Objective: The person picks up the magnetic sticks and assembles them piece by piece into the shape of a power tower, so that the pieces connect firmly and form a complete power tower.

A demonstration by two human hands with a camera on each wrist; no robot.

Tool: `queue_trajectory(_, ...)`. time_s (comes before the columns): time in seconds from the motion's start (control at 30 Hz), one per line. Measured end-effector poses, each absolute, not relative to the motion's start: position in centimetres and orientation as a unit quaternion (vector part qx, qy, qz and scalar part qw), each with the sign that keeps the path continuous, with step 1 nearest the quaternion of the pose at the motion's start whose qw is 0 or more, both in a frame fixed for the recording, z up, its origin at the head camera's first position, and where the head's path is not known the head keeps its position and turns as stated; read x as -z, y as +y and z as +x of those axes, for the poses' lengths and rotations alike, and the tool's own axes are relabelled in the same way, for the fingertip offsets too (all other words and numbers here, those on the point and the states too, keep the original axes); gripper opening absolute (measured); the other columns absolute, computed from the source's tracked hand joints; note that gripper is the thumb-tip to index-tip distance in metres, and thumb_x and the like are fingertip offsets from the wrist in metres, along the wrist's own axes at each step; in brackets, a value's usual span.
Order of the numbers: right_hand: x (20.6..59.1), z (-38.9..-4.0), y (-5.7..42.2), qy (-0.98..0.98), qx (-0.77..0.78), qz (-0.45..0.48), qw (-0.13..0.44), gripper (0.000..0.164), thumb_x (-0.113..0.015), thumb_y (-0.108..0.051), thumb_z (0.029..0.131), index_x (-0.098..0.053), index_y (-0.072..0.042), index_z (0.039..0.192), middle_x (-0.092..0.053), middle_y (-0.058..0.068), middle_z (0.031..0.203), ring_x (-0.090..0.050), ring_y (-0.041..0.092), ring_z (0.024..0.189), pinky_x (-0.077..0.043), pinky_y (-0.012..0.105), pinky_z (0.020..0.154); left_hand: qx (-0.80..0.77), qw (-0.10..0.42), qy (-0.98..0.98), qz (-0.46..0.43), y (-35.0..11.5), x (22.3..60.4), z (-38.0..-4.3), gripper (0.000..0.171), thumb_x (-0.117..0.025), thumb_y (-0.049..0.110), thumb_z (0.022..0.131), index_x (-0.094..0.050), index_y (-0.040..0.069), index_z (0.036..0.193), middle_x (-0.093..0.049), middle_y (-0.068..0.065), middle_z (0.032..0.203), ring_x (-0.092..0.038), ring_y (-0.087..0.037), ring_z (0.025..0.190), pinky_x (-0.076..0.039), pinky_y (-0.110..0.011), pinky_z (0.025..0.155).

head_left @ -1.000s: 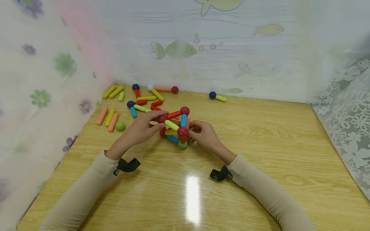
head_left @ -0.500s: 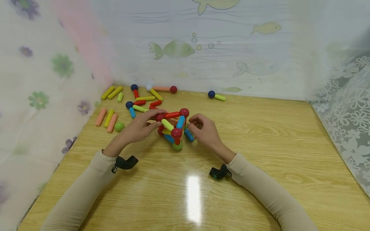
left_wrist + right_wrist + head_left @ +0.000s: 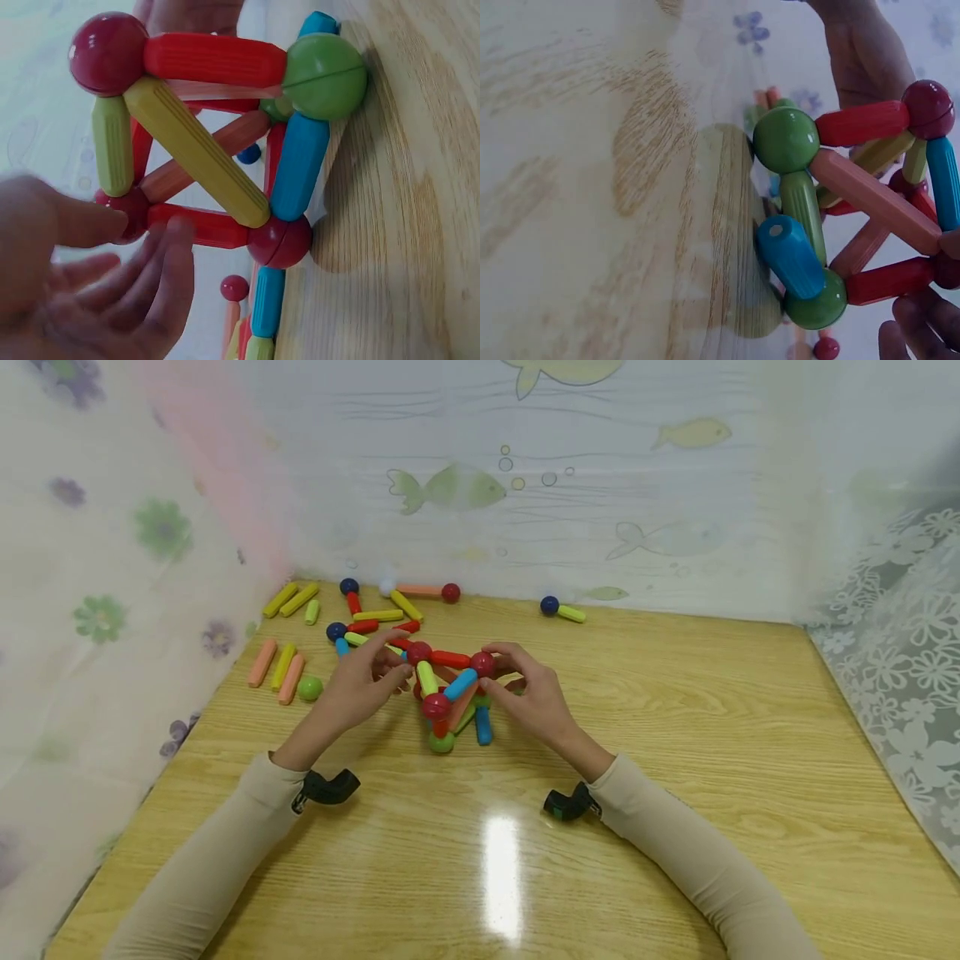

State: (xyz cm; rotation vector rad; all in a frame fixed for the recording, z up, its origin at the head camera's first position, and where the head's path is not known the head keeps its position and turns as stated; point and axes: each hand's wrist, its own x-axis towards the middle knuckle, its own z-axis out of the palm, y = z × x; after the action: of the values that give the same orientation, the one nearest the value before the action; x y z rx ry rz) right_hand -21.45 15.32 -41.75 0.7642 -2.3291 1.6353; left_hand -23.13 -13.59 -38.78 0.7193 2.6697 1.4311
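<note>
Left hand point(image 3: 367, 683) and right hand point(image 3: 536, 692) both pinch red balls point(image 3: 482, 665) on this stick frame point(image 3: 451, 659), loose rods point(image 3: 299, 600) cluttering the tabletop point(image 3: 675, 735) corner, far left.

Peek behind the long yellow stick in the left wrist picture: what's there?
A straight salmon-pink stick crosses behind the middle of the long, ridged yellow stick. The bit where they cross is covered, so it can't be seen.

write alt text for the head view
A person's left hand and right hand hold a multicoloured ball-and-rod frame on a wood-grain table. More rods and balls lie left of it and behind; fish-printed cloth hangs beyond.
</note>
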Motion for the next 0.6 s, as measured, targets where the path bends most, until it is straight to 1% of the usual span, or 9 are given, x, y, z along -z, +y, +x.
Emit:
queue_trajectory(0.07, 41.7, -21.5, 15.3, -0.789, -0.549, 0.258, 0.100, 0.042, -0.073, -0.009, 0.099, -0.060, -0.007, 0.139, -0.072, 0.008, 0.116, -0.068, 0.021, 0.101, -0.059, 0.044, 0.076, -0.475, 0.047, 0.845, 0.240, -13.7, 38.7, -22.9, 0.056, -0.059, 0.003, 0.104, -0.042, 0.012, 0.157, -0.070, -0.013, 0.115, -0.070, -0.030, 0.103, -0.057, -0.045, 0.085)
queue_trajectory(0.1, 41.7, -21.5, 15.3, -0.789, -0.548, 0.259, 0.101, 0.042, -0.073, -0.008, 0.099, -0.060, -0.007, 0.139, -0.072, 0.008, 0.115, -0.068, 0.021, 0.101, -0.059, 0.043, 0.075, -0.484, 0.069, 0.836, 0.248, -13.8, 38.6, -22.8, 0.062, -0.057, 0.000, 0.103, -0.037, 0.014, 0.160, -0.068, -0.014, 0.121, -0.067, -0.030, 0.111, -0.056, -0.047, 0.090)
queue_trajectory(0.17, 41.7, -21.6, 15.2, -0.793, -0.543, 0.259, 0.100, 0.042, -0.074, -0.008, 0.098, -0.060, -0.007, 0.138, -0.072, 0.008, 0.115, -0.068, 0.021, 0.100, -0.059, 0.042, 0.075, -0.495, 0.118, 0.819, 0.265, -14.1, 38.6, -22.5, 0.079, -0.058, -0.004, 0.099, -0.022, 0.016, 0.166, -0.060, -0.016, 0.136, -0.058, -0.032, 0.128, -0.050, -0.052, 0.101)
queue_trajectory(0.23, 41.6, -21.6, 15.2, -0.795, -0.538, 0.262, 0.100, 0.042, -0.074, -0.008, 0.098, -0.060, -0.007, 0.138, -0.072, 0.008, 0.115, -0.068, 0.022, 0.100, -0.060, 0.041, 0.075, -0.499, 0.155, 0.806, 0.277, -14.4, 38.7, -22.2, 0.094, -0.062, -0.004, 0.096, -0.006, 0.021, 0.168, -0.051, -0.016, 0.147, -0.048, -0.034, 0.138, -0.043, -0.056, 0.108)
queue_trajectory(0.3, 41.6, -21.6, 15.3, -0.798, -0.533, 0.261, 0.105, 0.043, -0.074, -0.006, 0.097, -0.059, -0.005, 0.137, -0.071, 0.008, 0.117, -0.068, 0.022, 0.100, -0.060, 0.042, 0.077, -0.508, 0.177, 0.796, 0.279, -14.6, 39.1, -22.0, 0.104, -0.067, 0.001, 0.096, 0.004, 0.024, 0.168, -0.044, -0.015, 0.153, -0.042, -0.034, 0.142, -0.038, -0.058, 0.112)
queue_trajectory(0.37, 41.6, -21.4, 15.6, -0.806, -0.526, 0.247, 0.115, 0.039, -0.074, -0.004, 0.095, -0.060, -0.002, 0.131, -0.071, 0.007, 0.111, -0.068, 0.021, 0.096, -0.060, 0.042, 0.076, -0.514, 0.182, 0.794, 0.268, -14.6, 39.6, -21.8, 0.110, -0.074, 0.009, 0.095, 0.007, 0.025, 0.167, -0.041, -0.013, 0.154, -0.041, -0.032, 0.143, -0.037, -0.057, 0.113)
queue_trajectory(0.47, 41.8, -20.7, 15.9, -0.832, -0.496, 0.217, 0.118, 0.022, -0.074, -0.004, 0.091, -0.065, 0.000, 0.111, -0.070, 0.004, 0.093, -0.065, 0.019, 0.080, -0.058, 0.038, 0.069, -0.517, 0.167, 0.803, 0.246, -14.3, 40.5, -21.6, 0.115, -0.083, 0.020, 0.091, 0.004, 0.021, 0.168, -0.040, -0.012, 0.153, -0.044, -0.032, 0.139, -0.041, -0.055, 0.110)
queue_trajectory(0.53, 42.0, -20.1, 15.8, -0.864, -0.455, 0.198, 0.086, 0.014, -0.077, -0.012, 0.091, -0.067, -0.003, 0.096, -0.066, -0.001, 0.079, -0.061, 0.017, 0.068, -0.053, 0.034, 0.061, -0.507, 0.152, 0.814, 0.237, -13.8, 41.0, -21.4, 0.120, -0.087, 0.026, 0.088, 0.002, 0.016, 0.168, -0.038, -0.013, 0.154, -0.045, -0.032, 0.137, -0.045, -0.054, 0.107)
queue_trajectory(0.6, 42.2, -19.6, 15.4, -0.894, -0.403, 0.190, 0.041, 0.020, -0.080, -0.025, 0.091, -0.070, -0.007, 0.091, -0.064, -0.004, 0.072, -0.058, 0.014, 0.061, -0.050, 0.031, 0.055, -0.494, 0.138, 0.827, 0.231, -13.4, 41.5, -21.3, 0.123, -0.089, 0.031, 0.086, 0.000, 0.013, 0.167, -0.035, -0.013, 0.156, -0.046, -0.033, 0.136, -0.047, -0.053, 0.104)
